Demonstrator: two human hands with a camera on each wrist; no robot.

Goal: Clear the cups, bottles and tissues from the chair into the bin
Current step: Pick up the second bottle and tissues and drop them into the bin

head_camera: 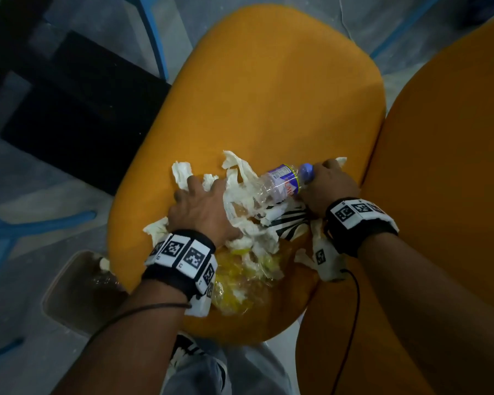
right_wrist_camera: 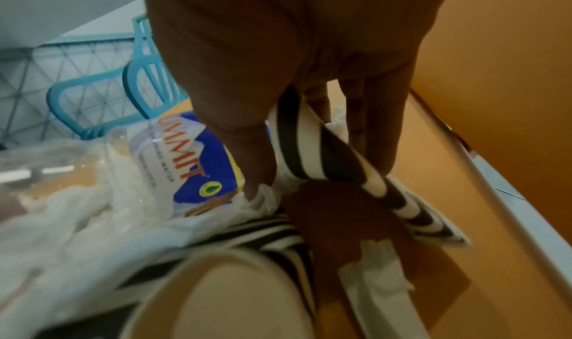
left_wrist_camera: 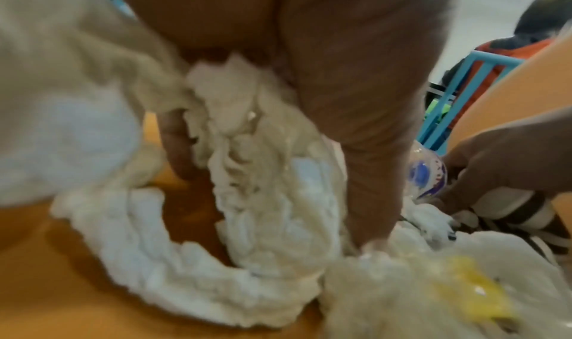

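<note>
On the orange chair seat (head_camera: 268, 95) lies a heap of white tissues (head_camera: 240, 172), a clear plastic bottle (head_camera: 280, 181) with a blue cap, and black-and-white striped paper cups (head_camera: 285, 223). My left hand (head_camera: 197, 192) sits on the left of the heap, its fingers curled down round a wad of tissues (left_wrist_camera: 263, 222). My right hand (head_camera: 322, 181) is at the heap's right side, beside the bottle cap. In the right wrist view its thumb and fingers (right_wrist_camera: 371, 124) pinch a flattened striped cup (right_wrist_camera: 309, 148), with the bottle (right_wrist_camera: 185, 163) against the thumb.
A brownish bin (head_camera: 69, 295) stands on the floor at the seat's lower left, with a bottle inside. Crumpled clear plastic with yellow in it (head_camera: 240, 286) lies at the seat's near edge. A second orange cushion (head_camera: 439, 166) borders the right. Blue chair legs (head_camera: 151, 32) stand behind.
</note>
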